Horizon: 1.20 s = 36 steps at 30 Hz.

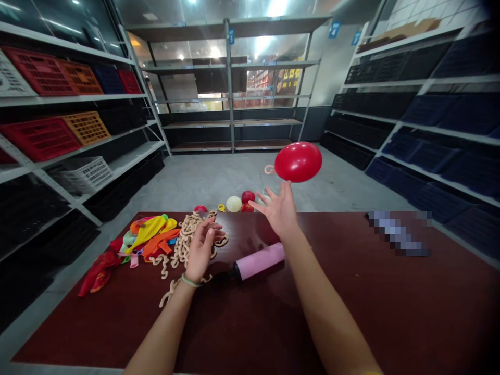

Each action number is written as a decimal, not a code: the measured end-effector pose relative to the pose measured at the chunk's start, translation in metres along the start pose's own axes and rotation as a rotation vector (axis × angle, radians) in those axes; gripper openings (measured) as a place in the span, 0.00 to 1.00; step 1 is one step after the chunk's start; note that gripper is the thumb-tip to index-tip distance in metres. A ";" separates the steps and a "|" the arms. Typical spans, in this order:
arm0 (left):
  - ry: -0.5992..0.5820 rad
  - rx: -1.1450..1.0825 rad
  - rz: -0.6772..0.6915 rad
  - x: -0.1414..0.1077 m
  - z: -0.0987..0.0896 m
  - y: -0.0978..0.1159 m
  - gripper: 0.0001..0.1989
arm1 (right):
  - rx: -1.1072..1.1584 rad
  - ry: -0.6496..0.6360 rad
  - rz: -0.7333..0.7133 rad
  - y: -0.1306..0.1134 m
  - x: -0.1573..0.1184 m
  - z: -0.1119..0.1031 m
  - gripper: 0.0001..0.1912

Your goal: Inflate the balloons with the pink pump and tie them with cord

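An inflated red balloon [298, 162] with a beige ring-like piece [269, 169] at its left end is just above the fingertips of my right hand [280, 208]; whether they touch is unclear. That hand's fingers are spread. My left hand [201, 247], a green band at its wrist, is over the pile of beige curly pieces [186, 237] with loosely bent fingers and nothing visible in it. A pink pump [260, 261] with a black end lies between my forearms. Left of the curly pieces is a heap of flat coloured balloons [152, 234].
The dark red table [351, 312] bears a pixelated item [398, 234] at the right. Beyond its far edge are a pale balloon [234, 203] and red balloons [248, 197]. Shelves with crates [42, 138] stand left and right, and a metal rack [230, 104] is at the back.
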<state>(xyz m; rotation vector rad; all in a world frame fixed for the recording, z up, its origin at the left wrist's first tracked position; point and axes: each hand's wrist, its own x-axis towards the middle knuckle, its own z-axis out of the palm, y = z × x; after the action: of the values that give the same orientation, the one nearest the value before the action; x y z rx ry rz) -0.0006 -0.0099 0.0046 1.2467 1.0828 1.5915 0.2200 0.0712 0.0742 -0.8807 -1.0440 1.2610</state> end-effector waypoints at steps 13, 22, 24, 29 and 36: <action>0.157 0.122 0.041 0.009 -0.008 -0.008 0.19 | 0.067 -0.121 0.137 0.023 -0.019 0.042 0.29; 0.342 0.123 0.119 0.018 -0.017 0.003 0.13 | -0.132 -0.261 0.160 0.052 -0.044 0.077 0.20; 0.372 0.070 0.158 0.019 -0.021 0.018 0.12 | -0.169 -0.312 0.136 0.060 -0.048 0.083 0.19; 0.382 0.183 0.179 0.022 -0.056 0.046 0.11 | -0.239 -0.439 0.083 0.079 -0.057 0.091 0.20; 0.265 1.042 -0.027 0.010 -0.140 0.016 0.04 | -0.558 -0.586 -0.074 0.102 -0.067 0.093 0.16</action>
<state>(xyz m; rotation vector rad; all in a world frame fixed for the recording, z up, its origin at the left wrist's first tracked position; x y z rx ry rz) -0.1412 -0.0247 0.0031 1.6464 2.2427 1.1704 0.0992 0.0139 -0.0022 -0.8854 -1.9417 1.2084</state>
